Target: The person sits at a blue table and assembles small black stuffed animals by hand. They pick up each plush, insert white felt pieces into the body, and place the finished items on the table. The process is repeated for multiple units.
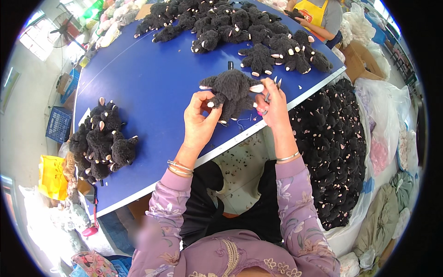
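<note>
A fluffy black plush toy [234,88] with pale-lined ears and pale paw tips is held up over the near edge of the blue table. My left hand [199,121] pinches it by a limb on its left side. My right hand [276,110] is closed around a small pair of scissors [278,84], whose blades point up and away past the fingers. The thumb and forefinger of that hand also meet the toy's right ear. Loose thread ends [243,123] lie on the table just below the toy.
A large heap of black plush toys [221,23] covers the far side of the blue table [152,87]. A smaller pile [102,143] sits at the left. To my right, a big plastic-lined container [330,152] is full of them. A co-worker in a yellow apron [311,13] stands at the far right.
</note>
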Demonstrator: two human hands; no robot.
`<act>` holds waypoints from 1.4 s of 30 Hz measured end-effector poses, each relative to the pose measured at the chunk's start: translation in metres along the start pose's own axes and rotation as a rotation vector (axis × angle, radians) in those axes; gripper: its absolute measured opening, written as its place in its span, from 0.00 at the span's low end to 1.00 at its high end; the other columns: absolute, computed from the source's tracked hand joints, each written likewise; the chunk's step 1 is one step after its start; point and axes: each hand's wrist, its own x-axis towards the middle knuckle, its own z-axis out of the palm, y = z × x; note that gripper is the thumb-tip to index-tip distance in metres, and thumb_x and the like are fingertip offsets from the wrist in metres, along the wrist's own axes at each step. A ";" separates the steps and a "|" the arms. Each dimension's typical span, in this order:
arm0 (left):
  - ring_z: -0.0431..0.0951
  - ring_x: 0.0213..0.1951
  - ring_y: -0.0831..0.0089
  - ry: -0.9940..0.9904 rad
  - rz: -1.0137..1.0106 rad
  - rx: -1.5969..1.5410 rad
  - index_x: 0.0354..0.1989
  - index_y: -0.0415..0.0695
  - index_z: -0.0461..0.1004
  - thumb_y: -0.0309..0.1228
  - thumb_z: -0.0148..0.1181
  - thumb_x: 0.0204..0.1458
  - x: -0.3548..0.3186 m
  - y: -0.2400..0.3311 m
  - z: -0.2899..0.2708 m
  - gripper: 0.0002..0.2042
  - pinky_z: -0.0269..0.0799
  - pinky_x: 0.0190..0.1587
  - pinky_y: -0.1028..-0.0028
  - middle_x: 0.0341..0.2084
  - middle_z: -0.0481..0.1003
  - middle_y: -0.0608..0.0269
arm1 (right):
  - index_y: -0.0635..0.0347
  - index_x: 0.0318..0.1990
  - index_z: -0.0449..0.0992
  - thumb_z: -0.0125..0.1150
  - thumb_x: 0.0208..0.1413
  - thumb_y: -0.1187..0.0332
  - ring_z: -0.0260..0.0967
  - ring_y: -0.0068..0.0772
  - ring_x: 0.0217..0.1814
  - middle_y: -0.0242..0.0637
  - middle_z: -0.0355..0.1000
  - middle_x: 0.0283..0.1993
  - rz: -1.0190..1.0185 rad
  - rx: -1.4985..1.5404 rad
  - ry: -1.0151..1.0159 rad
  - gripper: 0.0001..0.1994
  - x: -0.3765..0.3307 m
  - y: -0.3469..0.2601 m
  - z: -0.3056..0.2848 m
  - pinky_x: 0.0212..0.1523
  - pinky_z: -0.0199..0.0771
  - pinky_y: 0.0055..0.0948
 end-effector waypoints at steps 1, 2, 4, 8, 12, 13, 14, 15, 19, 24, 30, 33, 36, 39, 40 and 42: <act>0.68 0.29 0.84 -0.006 0.016 -0.027 0.37 0.41 0.68 0.17 0.60 0.48 0.000 -0.004 0.001 0.10 0.68 0.33 0.82 0.31 0.68 0.69 | 0.66 0.45 0.70 0.58 0.58 0.60 0.49 0.13 0.16 0.31 0.67 0.29 -0.005 0.041 -0.047 0.17 0.001 -0.001 -0.002 0.16 0.50 0.16; 0.69 0.27 0.83 -0.011 0.033 -0.053 0.37 0.41 0.69 0.17 0.61 0.47 -0.001 -0.006 0.002 0.10 0.69 0.30 0.82 0.31 0.69 0.68 | 0.66 0.53 0.66 0.58 0.58 0.60 0.49 0.12 0.16 0.28 0.66 0.31 -0.020 0.040 -0.080 0.22 0.001 0.000 0.000 0.16 0.50 0.15; 0.69 0.27 0.83 -0.102 0.044 -0.011 0.37 0.41 0.69 0.16 0.60 0.46 -0.001 -0.005 0.002 0.11 0.68 0.30 0.82 0.31 0.70 0.68 | 0.63 0.55 0.68 0.56 0.58 0.59 0.49 0.11 0.16 0.27 0.65 0.32 -0.047 -0.133 -0.174 0.22 0.000 0.004 0.001 0.17 0.50 0.15; 0.69 0.29 0.81 -0.225 0.037 0.083 0.36 0.42 0.70 0.14 0.59 0.42 -0.003 0.001 -0.001 0.13 0.68 0.31 0.81 0.32 0.70 0.68 | 0.61 0.44 0.73 0.58 0.55 0.63 0.52 0.09 0.18 0.21 0.62 0.27 0.026 -0.408 -0.241 0.13 -0.004 -0.002 -0.001 0.17 0.52 0.15; 0.66 0.32 0.82 -0.207 0.058 0.013 0.35 0.42 0.68 0.11 0.54 0.39 -0.003 -0.002 -0.002 0.15 0.65 0.35 0.81 0.31 0.66 0.69 | 0.57 0.32 0.73 0.61 0.55 0.64 0.54 0.09 0.20 0.19 0.61 0.24 0.006 -0.343 -0.062 0.07 -0.002 0.003 -0.005 0.18 0.52 0.15; 0.65 0.32 0.82 -0.192 0.058 -0.028 0.35 0.43 0.67 0.10 0.52 0.39 -0.002 -0.003 -0.003 0.15 0.64 0.36 0.82 0.31 0.65 0.70 | 0.57 0.32 0.73 0.61 0.54 0.64 0.55 0.10 0.21 0.20 0.62 0.25 -0.005 -0.283 -0.003 0.07 -0.001 0.003 -0.005 0.18 0.53 0.15; 0.63 0.33 0.82 -0.184 0.064 -0.058 0.33 0.43 0.66 0.09 0.49 0.37 -0.002 0.001 -0.001 0.16 0.63 0.36 0.82 0.31 0.64 0.69 | 0.58 0.34 0.73 0.62 0.54 0.63 0.56 0.10 0.23 0.20 0.62 0.25 -0.036 -0.263 0.010 0.09 -0.001 0.007 -0.005 0.20 0.55 0.16; 0.64 0.34 0.82 -0.206 0.084 -0.047 0.34 0.43 0.66 0.10 0.51 0.38 -0.001 0.000 -0.001 0.16 0.63 0.36 0.82 0.32 0.64 0.69 | 0.59 0.35 0.73 0.61 0.55 0.63 0.57 0.11 0.24 0.21 0.63 0.26 -0.041 -0.258 0.016 0.09 0.001 0.009 -0.008 0.21 0.57 0.15; 0.68 0.34 0.79 -0.196 -0.029 -0.152 0.41 0.41 0.65 0.15 0.57 0.43 -0.002 -0.003 0.001 0.16 0.68 0.37 0.79 0.36 0.67 0.66 | 0.63 0.40 0.73 0.59 0.57 0.64 0.63 0.12 0.28 0.25 0.68 0.31 -0.077 -0.149 -0.004 0.11 -0.001 0.004 0.000 0.24 0.62 0.15; 0.72 0.35 0.78 -0.295 -0.225 0.055 0.54 0.36 0.61 0.26 0.62 0.49 -0.002 -0.002 0.002 0.24 0.72 0.36 0.76 0.42 0.70 0.58 | 0.63 0.41 0.73 0.58 0.58 0.67 0.64 0.12 0.27 0.27 0.70 0.33 -0.078 -0.092 -0.063 0.09 -0.001 0.005 -0.002 0.25 0.63 0.14; 0.71 0.24 0.82 -0.381 -0.301 0.314 0.41 0.35 0.75 0.27 0.57 0.53 -0.002 0.018 0.000 0.10 0.70 0.30 0.76 0.22 0.76 0.62 | 0.62 0.36 0.73 0.59 0.57 0.68 0.56 0.11 0.20 0.23 0.65 0.26 -0.049 -0.082 -0.089 0.07 0.001 0.005 -0.009 0.20 0.57 0.14; 0.71 0.23 0.82 -0.298 -0.146 0.338 0.40 0.37 0.75 0.25 0.56 0.52 -0.002 0.014 -0.002 0.09 0.69 0.28 0.76 0.22 0.76 0.63 | 0.62 0.36 0.73 0.58 0.58 0.69 0.56 0.12 0.19 0.24 0.65 0.26 -0.069 -0.051 -0.039 0.06 0.001 0.005 -0.006 0.18 0.55 0.15; 0.70 0.22 0.82 -0.101 -0.166 0.265 0.39 0.37 0.76 0.24 0.55 0.53 -0.005 0.006 -0.009 0.07 0.68 0.27 0.77 0.21 0.75 0.65 | 0.63 0.36 0.74 0.55 0.59 0.69 0.54 0.12 0.18 0.27 0.65 0.26 -0.122 -0.014 0.062 0.06 0.006 0.011 -0.007 0.17 0.53 0.16; 0.69 0.19 0.82 0.329 -0.179 -0.214 0.36 0.39 0.73 0.28 0.51 0.58 0.001 0.001 -0.022 0.06 0.64 0.23 0.81 0.22 0.74 0.65 | 0.63 0.37 0.74 0.53 0.61 0.68 0.49 0.12 0.16 0.30 0.68 0.27 -0.331 0.001 0.166 0.08 0.016 -0.001 -0.018 0.16 0.47 0.17; 0.69 0.20 0.81 0.454 -0.176 -0.401 0.38 0.40 0.70 0.33 0.49 0.60 0.008 0.004 -0.027 0.09 0.63 0.23 0.81 0.24 0.74 0.63 | 0.65 0.36 0.75 0.52 0.62 0.68 0.58 0.17 0.20 0.30 0.70 0.29 -0.367 -0.095 0.185 0.09 0.018 -0.006 -0.028 0.20 0.59 0.19; 0.70 0.23 0.80 0.520 -0.266 -0.655 0.44 0.39 0.69 0.34 0.48 0.61 0.014 0.010 -0.028 0.11 0.63 0.25 0.82 0.29 0.75 0.62 | 0.66 0.36 0.75 0.52 0.61 0.69 0.65 0.21 0.26 0.32 0.71 0.32 -0.485 -0.468 0.299 0.09 0.028 -0.002 -0.035 0.29 0.66 0.22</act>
